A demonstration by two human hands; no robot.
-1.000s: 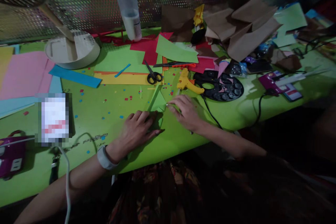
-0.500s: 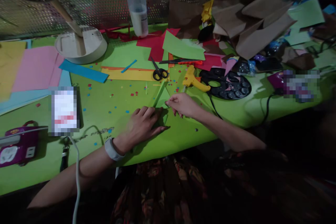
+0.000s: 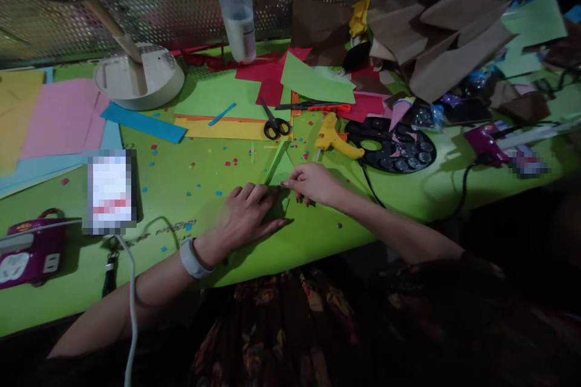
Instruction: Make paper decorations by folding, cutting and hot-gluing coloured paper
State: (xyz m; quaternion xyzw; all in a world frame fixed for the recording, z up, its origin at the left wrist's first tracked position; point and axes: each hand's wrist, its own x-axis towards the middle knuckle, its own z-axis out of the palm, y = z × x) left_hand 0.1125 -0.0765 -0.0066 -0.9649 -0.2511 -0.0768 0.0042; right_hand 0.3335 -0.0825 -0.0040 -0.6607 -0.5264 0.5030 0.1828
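I watch a piece of light green paper (image 3: 284, 164) on the green counter (image 3: 318, 233), between my two hands and partly under the left one. I judge it very light and thin, a little stiff like card, but easy to crease or tear; on this smooth-looking surface it may slide. A narrow band along its left side looks folded. I would take it only by the edge, between thumb and fingertip, with a flat palm as weight. My left hand (image 3: 247, 211) lies palm down over the lower part, fingers bent slightly and thumb stretched away; it seems to press, not grip. My right hand (image 3: 313, 183) has thumb and finger nearly together at the right edge; whether they pinch the paper, I cannot tell. Small coloured scraps (image 3: 218, 193) are scattered around. Beyond the paper lie black-handled scissors (image 3: 272, 120), a yellow glue gun (image 3: 334, 138) and a black palette (image 3: 384, 145). At the back stands a perforated screen (image 3: 158, 6); the room is dim.
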